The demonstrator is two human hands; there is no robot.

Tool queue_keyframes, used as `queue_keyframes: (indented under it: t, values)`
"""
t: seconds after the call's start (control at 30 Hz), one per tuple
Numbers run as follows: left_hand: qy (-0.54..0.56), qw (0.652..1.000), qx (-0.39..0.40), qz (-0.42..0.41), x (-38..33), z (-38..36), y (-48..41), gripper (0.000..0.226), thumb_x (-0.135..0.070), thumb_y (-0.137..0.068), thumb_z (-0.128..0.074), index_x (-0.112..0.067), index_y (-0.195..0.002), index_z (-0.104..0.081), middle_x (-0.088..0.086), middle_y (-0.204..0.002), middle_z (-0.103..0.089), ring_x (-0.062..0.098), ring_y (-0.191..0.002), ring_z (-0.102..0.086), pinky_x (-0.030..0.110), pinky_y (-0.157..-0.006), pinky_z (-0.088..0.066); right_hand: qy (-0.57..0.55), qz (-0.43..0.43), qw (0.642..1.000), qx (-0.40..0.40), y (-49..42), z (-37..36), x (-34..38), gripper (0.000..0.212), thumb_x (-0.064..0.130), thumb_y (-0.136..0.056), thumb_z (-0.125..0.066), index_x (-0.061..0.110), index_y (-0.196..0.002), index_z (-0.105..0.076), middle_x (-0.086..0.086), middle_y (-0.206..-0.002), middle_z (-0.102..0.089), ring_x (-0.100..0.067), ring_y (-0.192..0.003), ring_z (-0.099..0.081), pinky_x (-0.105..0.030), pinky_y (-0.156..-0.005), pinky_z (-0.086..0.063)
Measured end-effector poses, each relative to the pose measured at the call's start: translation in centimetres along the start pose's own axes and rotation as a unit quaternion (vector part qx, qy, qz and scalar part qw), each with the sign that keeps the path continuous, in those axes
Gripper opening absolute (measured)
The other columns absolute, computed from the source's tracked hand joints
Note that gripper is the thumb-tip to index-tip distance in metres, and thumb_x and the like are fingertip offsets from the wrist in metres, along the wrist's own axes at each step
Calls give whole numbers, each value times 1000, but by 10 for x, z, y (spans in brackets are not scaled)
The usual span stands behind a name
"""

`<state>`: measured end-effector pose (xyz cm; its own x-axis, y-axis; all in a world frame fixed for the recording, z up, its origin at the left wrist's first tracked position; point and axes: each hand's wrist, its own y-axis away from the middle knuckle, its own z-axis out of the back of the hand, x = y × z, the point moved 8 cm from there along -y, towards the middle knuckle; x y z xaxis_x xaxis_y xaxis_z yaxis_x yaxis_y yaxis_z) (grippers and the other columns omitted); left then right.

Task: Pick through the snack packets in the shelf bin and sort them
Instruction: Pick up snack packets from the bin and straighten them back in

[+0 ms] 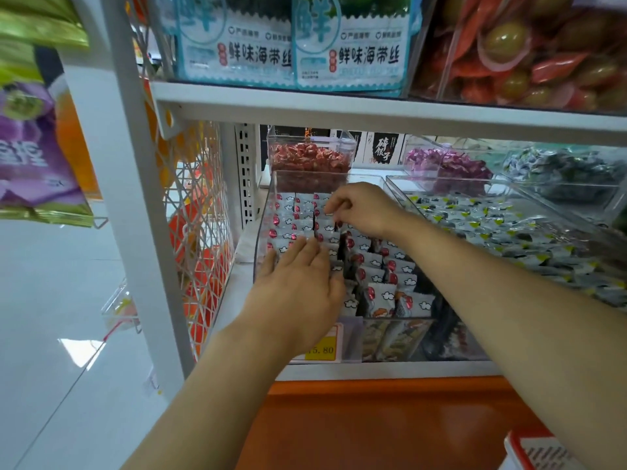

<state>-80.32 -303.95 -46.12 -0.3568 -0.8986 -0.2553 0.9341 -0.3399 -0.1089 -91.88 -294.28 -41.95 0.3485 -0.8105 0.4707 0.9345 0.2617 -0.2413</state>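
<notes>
Shop shelving, seen over both forearms. Far left, purple snack bags [30, 157] hang on a rack beside the white shelf post [135, 198] & a wire mesh side panel [200, 205]. Next, the person's left hand [298, 296] reaches into the clear shelf bin [266, 212] on the lower shelf, palm down. Its fingers [305, 252] are straight & close together, lying flat on the snack packets [383, 266] at the bin's left side & gripping nothing. The packets, white w/ red marks & small cloud prints, stand on edge in rows filling the bin. A yellow price tag [320, 349] sits at the bin's front, partly hidden by the left wrist. Further back & just to the right, the right hand [364, 208] is over the mid rows, fingers [336, 205] curled narrow, tips pinching the top of one packet. Behind the bin is a tub of red sweets [308, 157]. Just beside it on the right, a second clear bin [441, 180] holds grey packets [492, 228] marked yellow-green. On the shelf above: teal seaweed packs [288, 52], then red & green pouches [526, 56] at far right.
</notes>
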Motion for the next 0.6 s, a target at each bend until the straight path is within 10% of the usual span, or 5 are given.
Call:
queue_keyframes:
  t: [0.27,0.43,0.6]
  values:
    - [27,1000,-1,-4,0,4,4,54,-36,-101,-19,-17,-150,-11,0,-159,-3,12,-145,6,36,-115,7,216,46,975,-26,-12,-9,16,6,25,-82,-70,19,-83,-67,9,-83,-46,-16,-99,-41,-31,-77,-37]
    - [47,999,-5,-2,0,7,3,53,-35,-101,-22,-16,-150,-14,0,-159,-5,13,-145,4,38,-118,2,0,43,994,-96,4,18,23,10,12,-88,-62,5,-80,-61,9,-74,-50,-4,-68,-47,-21,-65,-39]
    - [70,995,-66,-9,-3,21,5,48,-28,-100,-32,-14,-146,-27,4,-155,-22,19,-143,-13,34,-117,-11,-202,-15,934,-293,66,58,13,5,7,-91,-55,6,-87,-55,9,-81,-50,-17,-81,-58,-20,-77,-48]
